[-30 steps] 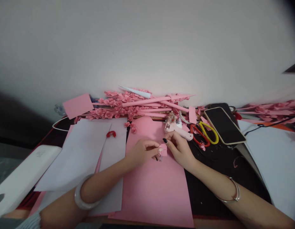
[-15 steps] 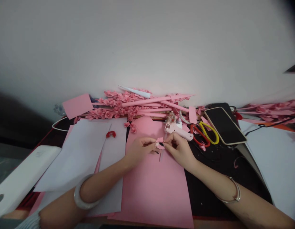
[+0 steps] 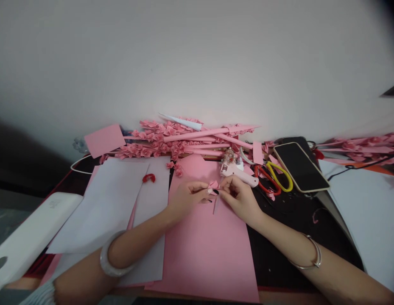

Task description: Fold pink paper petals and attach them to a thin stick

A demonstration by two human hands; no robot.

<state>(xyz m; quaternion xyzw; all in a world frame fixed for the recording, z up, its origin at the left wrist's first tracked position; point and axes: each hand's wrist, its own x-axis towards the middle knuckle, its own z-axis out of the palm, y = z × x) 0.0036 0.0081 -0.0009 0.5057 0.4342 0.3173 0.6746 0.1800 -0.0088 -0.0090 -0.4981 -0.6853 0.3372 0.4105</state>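
Near the middle of the table, my left hand (image 3: 188, 198) pinches a small folded piece of pink paper (image 3: 213, 185) between thumb and fingers. My right hand (image 3: 240, 199) has its thumb and forefinger closed on the right side of that same piece, the two sets of fingertips nearly touching. Both hands are over a large pink sheet (image 3: 209, 254). A thin pale strip (image 3: 216, 205) shows just below the fingertips. Close behind my right hand lies a pale pink glue gun (image 3: 239, 174).
Pink paper flowers and rolled stems (image 3: 158, 137) lie along the wall. Red-handled (image 3: 268, 181) and yellow-handled tools (image 3: 287, 181) and a phone (image 3: 301, 166) are at the right. White sheets (image 3: 101, 203), a red item (image 3: 149, 178) and a white device (image 3: 34, 233) are at the left.
The small pink paper has tilted between my fingers and shows less of its lower part. Both hands have stayed in nearly the same place.
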